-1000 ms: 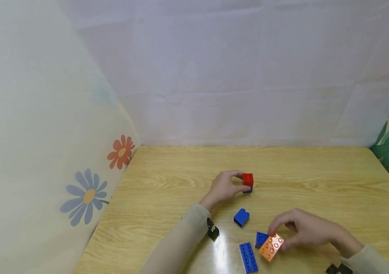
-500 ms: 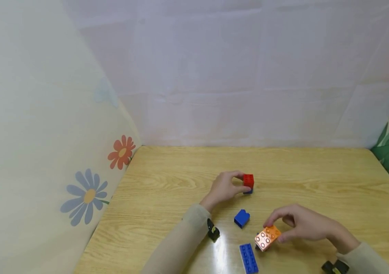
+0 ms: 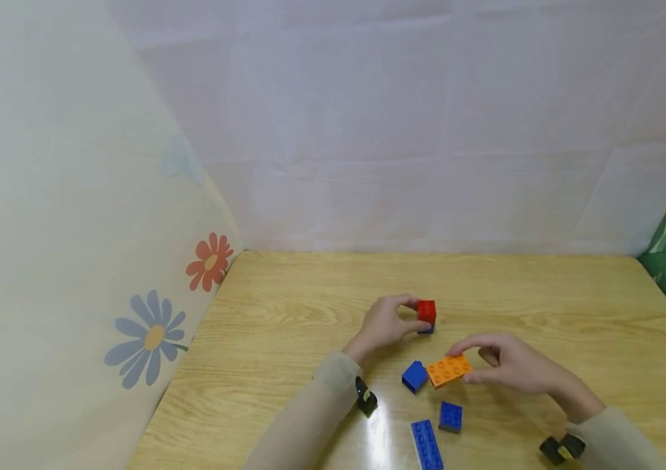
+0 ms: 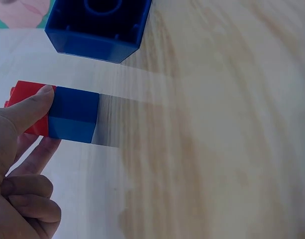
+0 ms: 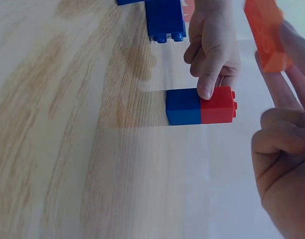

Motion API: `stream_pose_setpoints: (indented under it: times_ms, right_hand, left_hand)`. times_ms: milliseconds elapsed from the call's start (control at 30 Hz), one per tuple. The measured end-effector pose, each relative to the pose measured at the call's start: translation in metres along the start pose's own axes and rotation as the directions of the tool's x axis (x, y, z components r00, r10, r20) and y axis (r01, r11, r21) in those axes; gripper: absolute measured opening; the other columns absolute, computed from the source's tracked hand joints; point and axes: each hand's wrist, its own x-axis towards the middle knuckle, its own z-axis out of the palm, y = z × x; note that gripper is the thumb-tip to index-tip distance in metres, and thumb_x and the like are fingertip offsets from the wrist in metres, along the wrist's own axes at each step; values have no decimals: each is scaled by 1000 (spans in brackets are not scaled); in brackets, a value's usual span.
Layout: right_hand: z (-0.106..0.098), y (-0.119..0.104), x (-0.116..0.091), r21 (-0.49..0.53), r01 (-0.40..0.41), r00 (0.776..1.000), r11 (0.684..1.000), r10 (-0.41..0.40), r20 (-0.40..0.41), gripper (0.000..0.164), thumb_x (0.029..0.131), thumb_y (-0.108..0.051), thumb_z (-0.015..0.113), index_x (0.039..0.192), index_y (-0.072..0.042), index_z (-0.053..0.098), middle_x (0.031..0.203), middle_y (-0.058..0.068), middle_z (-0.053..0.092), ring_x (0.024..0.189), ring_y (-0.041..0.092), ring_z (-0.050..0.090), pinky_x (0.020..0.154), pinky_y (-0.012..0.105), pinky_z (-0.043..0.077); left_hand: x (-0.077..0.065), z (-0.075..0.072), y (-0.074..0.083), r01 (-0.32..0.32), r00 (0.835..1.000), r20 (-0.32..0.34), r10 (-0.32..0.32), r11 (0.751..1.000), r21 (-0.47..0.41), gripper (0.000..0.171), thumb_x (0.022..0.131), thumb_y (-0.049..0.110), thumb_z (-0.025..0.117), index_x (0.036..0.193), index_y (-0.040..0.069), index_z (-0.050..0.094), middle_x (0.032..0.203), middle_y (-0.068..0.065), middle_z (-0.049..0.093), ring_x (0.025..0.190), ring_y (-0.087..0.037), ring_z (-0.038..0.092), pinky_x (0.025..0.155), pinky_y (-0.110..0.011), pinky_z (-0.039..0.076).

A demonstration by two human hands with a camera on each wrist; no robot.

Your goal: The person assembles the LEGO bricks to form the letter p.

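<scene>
My left hand (image 3: 383, 323) pinches a red toy brick (image 3: 426, 309) between thumb and fingers. The red brick sits on top of a blue brick (image 4: 75, 113), and the pair stands upright on the table. My right hand (image 3: 514, 367) holds an orange eight-stud brick (image 3: 447, 371) by its right end, studs facing up in the head view. In that view the orange brick's left end is right at a blue brick (image 3: 413, 377) lying on its side. The right wrist view shows the orange brick raised near the red-and-blue stack.
Nearer the front of the wooden table (image 3: 286, 294) are a small square blue brick (image 3: 451, 416) and a long blue brick (image 3: 426, 445). A white cloth wall (image 3: 344, 143) stands behind the table, a flowered wall on the left.
My right hand has carried the orange brick away from me and slightly left, turning it and uncovering the small blue brick. My left hand and the stack stay in place.
</scene>
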Motion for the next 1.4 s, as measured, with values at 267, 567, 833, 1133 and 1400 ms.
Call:
stream_pose_setpoints:
  times_ms: [267, 567, 833, 1133, 1400]
  right_hand:
    - [-1, 3, 10, 34, -48, 983, 998, 53, -175, 32, 95, -17, 78, 125, -14, 70, 67, -1, 45, 52, 5, 32, 46, 27, 33]
    - [-6, 8, 22, -11, -48, 955, 999, 42, -294, 31, 96, -16, 77, 126, -13, 70, 63, -3, 40, 51, 5, 30, 45, 26, 31]
    - [-6, 13, 31, -14, -85, 931, 996, 74, -356, 35, 98, -20, 75, 132, -12, 68, 62, 2, 43, 48, 8, 31, 43, 26, 30]
    - [-6, 22, 41, -71, -100, 908, 992, 62, -415, 40, 99, -22, 74, 136, -9, 66, 100, 10, 70, 49, 10, 34, 44, 27, 33]
    - [-3, 28, 48, -72, -106, 898, 992, 64, -436, 41, 99, -21, 74, 136, -6, 66, 125, 13, 70, 50, 12, 34, 44, 27, 33]
  left_hand:
    - [0, 0, 1, -6, 1000, -3, 6, 1000, -4, 38, 88, 38, 86, 121, 23, 75, 114, 14, 72, 116, -13, 64, 104, -42, 47]
    - [1, 0, 1, -4, 1000, -15, 5, 1000, 10, 42, 88, 33, 86, 126, 19, 74, 116, 10, 74, 117, -15, 65, 103, -41, 48]
    - [0, 0, 2, 10, 1000, -1, -10, 1000, -15, 37, 87, 40, 86, 119, 26, 76, 113, 16, 72, 118, -15, 63, 105, -46, 46]
    - [0, 0, 1, 8, 1000, 2, -8, 1000, -17, 38, 87, 41, 85, 120, 26, 76, 113, 16, 72, 118, -14, 63, 107, -47, 45]
    - [0, -1, 2, 5, 1000, 6, -5, 1000, -16, 38, 87, 41, 86, 121, 26, 76, 112, 17, 72, 118, -14, 63, 107, -47, 44]
